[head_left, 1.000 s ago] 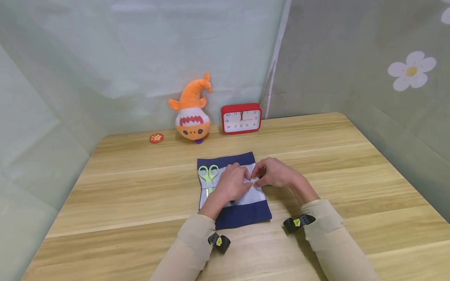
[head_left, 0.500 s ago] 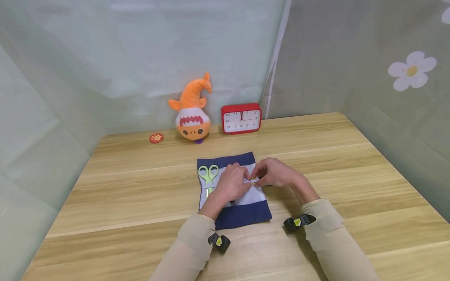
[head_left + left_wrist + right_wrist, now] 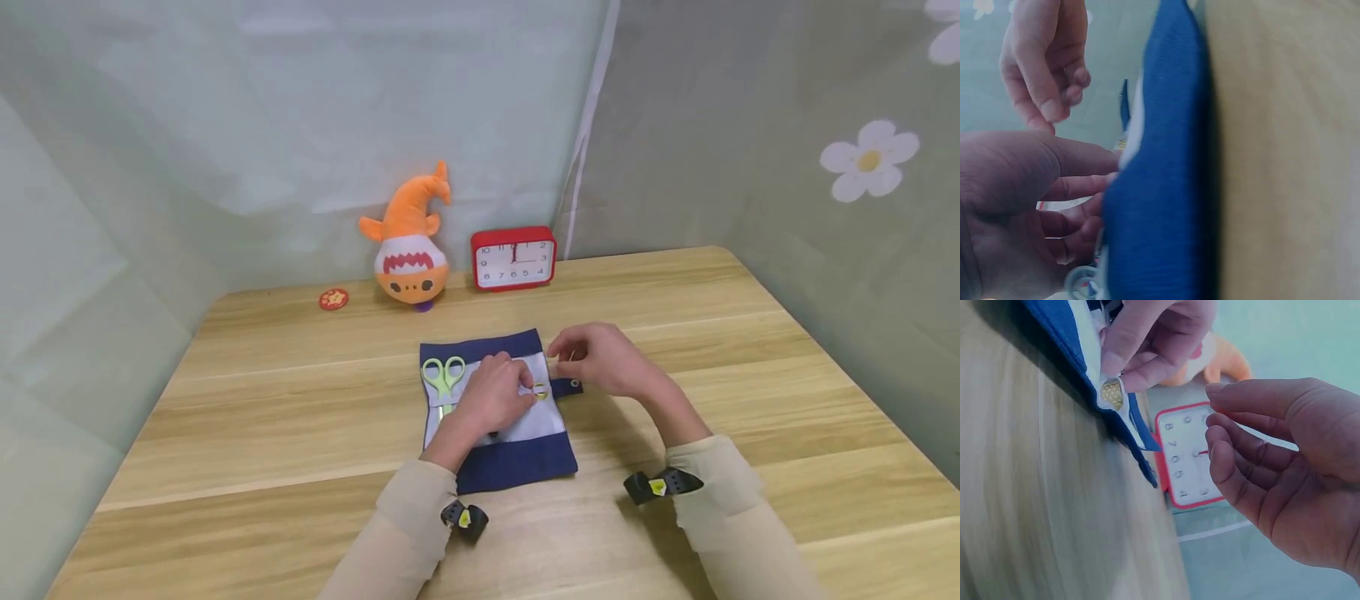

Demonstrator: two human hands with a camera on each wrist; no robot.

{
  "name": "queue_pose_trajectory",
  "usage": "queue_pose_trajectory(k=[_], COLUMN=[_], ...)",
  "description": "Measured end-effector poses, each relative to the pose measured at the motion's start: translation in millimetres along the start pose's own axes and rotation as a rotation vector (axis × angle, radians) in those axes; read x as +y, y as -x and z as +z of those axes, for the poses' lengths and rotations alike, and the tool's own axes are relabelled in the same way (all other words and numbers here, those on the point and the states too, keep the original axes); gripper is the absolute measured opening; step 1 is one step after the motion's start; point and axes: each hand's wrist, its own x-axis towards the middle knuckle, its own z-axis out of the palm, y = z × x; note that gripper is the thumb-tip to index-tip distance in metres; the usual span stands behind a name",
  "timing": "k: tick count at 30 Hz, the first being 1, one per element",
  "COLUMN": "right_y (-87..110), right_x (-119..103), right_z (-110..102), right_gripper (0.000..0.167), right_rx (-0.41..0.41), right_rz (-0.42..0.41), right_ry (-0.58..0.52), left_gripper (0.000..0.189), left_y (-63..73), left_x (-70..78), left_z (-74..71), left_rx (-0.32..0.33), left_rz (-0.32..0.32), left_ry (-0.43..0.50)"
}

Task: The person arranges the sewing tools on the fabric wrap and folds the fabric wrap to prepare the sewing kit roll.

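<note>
A navy-edged sewing pouch (image 3: 517,462) lies unfolded on the table, its lining pale grey. Green-handled scissors (image 3: 444,375) sit in a band at its left side. With thumb and forefinger my left hand (image 3: 495,392) pinches the pale fabric loop (image 3: 1099,372) around a small gold thimble (image 3: 1112,394) with a dimpled surface. Beneath that hand a dark tip shows, the rest of it hidden. My right hand (image 3: 603,358) is raised beyond the pouch's right edge, fingers loosely bent and holding nothing. Close below it, a navy strap (image 3: 566,387) with a metal snap sticks out.
Wood-grained table (image 3: 300,433) surrounds the pouch. Along the back stand a red clock (image 3: 513,260) and an orange plush shark (image 3: 411,250). A round red disc (image 3: 333,299) lies left of the shark. Pale cloth walls enclose the table.
My right hand has let go of the thimble and drawn up and to the right, which uncovers the strap and the gold rim. The left hand keeps its place on the pouch.
</note>
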Motion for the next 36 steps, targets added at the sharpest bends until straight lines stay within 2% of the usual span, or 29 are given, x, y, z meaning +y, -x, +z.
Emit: queue_pose_trajectory(k=[3,7,11,14,17,20,26,30,36], right_y=[11.3,30.4,47.3,57.1,64.3,69.5,75.7,76.9,75.0], right_x=[-5.2,-7.4,-7.5,-8.8,-11.0,-14.2,-16.3,-15.5,-16.2], right_z=[-3.8,-3.9,3.2,10.1,16.0,21.3,31.2,35.0,38.7], right_gripper=[0.016,0.019,0.021,0.018,0.017,0.016,0.017,0.015,0.014], right_rx=[-0.037,-0.142,-0.222,-0.234,-0.232,-0.233,-0.229,-0.226,-0.211], right_rz=[0.009,-0.006,-0.082,-0.142,-0.175,-0.178,-0.188,-0.192,-0.197], right_ry=[0.038,0.119,0.188,0.207,0.213,0.221,0.256,0.271,0.294], left_gripper=[0.015,0.022,0.026,0.026,0.026,0.026,0.029,0.028,0.027], left_y=[4.0,10.2,12.4,12.4,11.5,9.6,0.1,-4.7,-4.2], left_x=[0.3,-7.0,-31.7,-54.9,-73.7,-85.4,-102.5,-109.1,-113.8], left_z=[-10.8,-32.7,-56.4,-72.5,-83.4,-88.1,-82.3,-76.7,-74.1], left_rx=[0.005,0.027,0.058,0.081,0.076,0.055,0.034,0.017,0.019], left_rz=[0.007,-0.014,-0.08,-0.147,-0.197,-0.216,-0.169,-0.141,-0.122], left_ry=[0.035,0.06,0.017,-0.011,-0.026,-0.048,-0.087,-0.096,-0.108])
